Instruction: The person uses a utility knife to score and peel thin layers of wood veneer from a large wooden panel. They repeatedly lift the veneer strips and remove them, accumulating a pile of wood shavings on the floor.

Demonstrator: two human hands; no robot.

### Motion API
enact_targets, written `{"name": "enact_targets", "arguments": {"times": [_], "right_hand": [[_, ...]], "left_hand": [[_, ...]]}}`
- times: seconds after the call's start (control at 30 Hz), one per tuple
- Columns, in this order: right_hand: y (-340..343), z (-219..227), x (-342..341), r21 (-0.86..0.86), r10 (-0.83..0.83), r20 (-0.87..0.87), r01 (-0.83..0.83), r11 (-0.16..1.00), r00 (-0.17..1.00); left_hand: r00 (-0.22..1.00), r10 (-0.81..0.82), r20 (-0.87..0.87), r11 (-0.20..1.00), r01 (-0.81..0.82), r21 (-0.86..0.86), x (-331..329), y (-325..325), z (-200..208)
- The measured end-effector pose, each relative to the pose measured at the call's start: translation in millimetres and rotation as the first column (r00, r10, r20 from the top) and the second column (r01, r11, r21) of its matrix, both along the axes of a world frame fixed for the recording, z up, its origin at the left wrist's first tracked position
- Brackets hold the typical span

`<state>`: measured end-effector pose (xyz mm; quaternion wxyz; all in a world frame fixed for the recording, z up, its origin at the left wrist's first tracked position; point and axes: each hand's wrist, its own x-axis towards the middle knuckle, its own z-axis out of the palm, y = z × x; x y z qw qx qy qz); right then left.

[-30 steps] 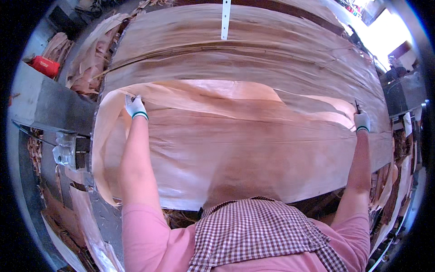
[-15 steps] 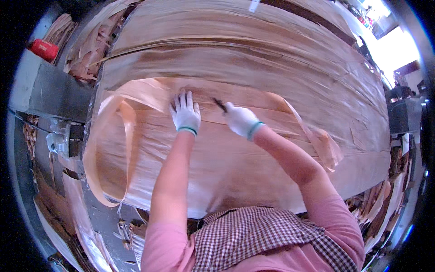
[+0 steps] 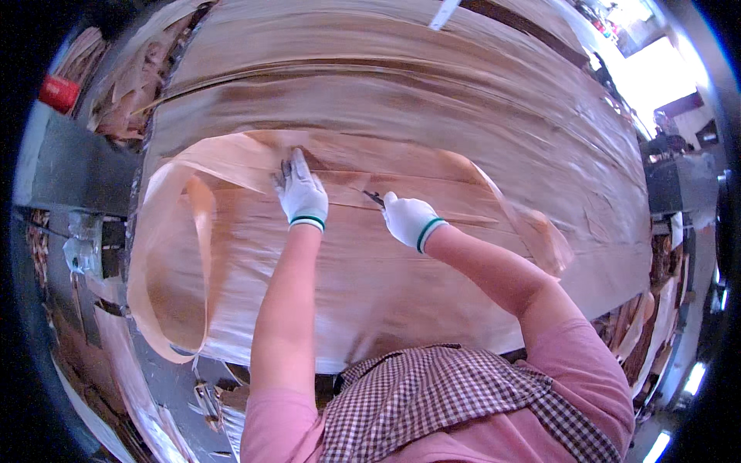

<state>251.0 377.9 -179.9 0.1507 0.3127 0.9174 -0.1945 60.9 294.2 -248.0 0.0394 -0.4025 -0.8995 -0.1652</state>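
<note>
Here's the right hand (image 3: pixel 413 220), grip clamped round a dark pointed tool (image 3: pixel 373 198) over the middle of the broad veneer sheet (image 3: pixel 355 270); the left hand (image 3: pixel 303 191) lies on that sheet (fingers outstretched, grip apart), while a veneer strip (image 3: pixel 201 204) loops at the sheet's left end.

Broad tan wood-veneer-like sheet (image 3: pixel 401 278): slightly glossy, finely wrinkled. Looped pale-tan veneer-like strip (image 3: pixel 143 270): smooth. White green-cuffed gloves (image 3: pixel 413 217): matt cloth. Brown-white checked apron (image 3: pixel 432 401): also matt cloth.

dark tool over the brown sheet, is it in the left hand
No, the dark tool sticks out of the right hand, apart from the left hand.
</note>
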Motion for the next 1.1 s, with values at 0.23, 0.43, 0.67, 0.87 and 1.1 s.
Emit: {"name": "enact_targets", "arguments": {"times": [0.23,0.43,0.67,0.87,1.1], "right_hand": [[93,34,44,-0.086,0.248,0.288,-0.233,0.969,0.925],[207,54,106,0.093,0.188,0.609,-0.305,0.948,0.77],[99,45,-121,0.15,0.429,-0.033,-0.42,0.895,0.903],[106,4,-82,0.11,0.306,0.107,-0.317,0.942,0.946],[86,25,145,0.145,-0.168,0.254,0.134,0.98,0.952]], "left_hand": [[0.921,-0.388,-0.019,0.917,0.388,0.091,48,3,3],[0.91,-0.413,-0.039,0.905,0.415,0.088,45,-1,7],[0.906,-0.42,-0.04,0.904,0.422,0.061,48,0,9],[0.909,-0.417,-0.019,0.908,0.417,0.026,48,3,6],[0.916,-0.396,-0.068,0.918,0.397,-0.002,48,-2,10]]}}
